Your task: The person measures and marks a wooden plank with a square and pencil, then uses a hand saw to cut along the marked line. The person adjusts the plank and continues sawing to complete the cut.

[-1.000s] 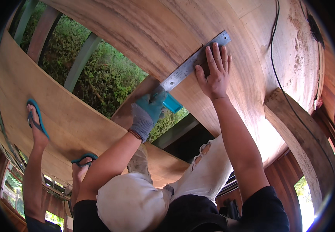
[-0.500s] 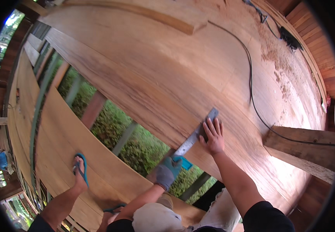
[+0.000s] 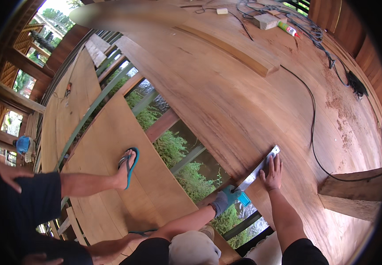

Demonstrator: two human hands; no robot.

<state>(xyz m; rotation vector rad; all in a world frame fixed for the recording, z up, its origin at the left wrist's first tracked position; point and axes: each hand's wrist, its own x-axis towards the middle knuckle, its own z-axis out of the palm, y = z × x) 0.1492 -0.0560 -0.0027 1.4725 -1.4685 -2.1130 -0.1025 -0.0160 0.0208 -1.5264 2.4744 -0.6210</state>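
Across the grainy wood planking (image 3: 217,132), one steel-bladed square (image 3: 255,174) is lying slantwise, its one turquoise block handle (image 3: 244,199) showing beside the floor gap (image 3: 230,221). Bare right hand (image 3: 272,176) is pressing the blade, opened flat, grasping nothing. Knit-gloved left hand (image 3: 226,198) is curling near the handle; can't tell its grip.

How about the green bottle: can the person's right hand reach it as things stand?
Probably not: the right hand rests at the metal straightedge, and the green bottle lies well beyond it, far across the planks.
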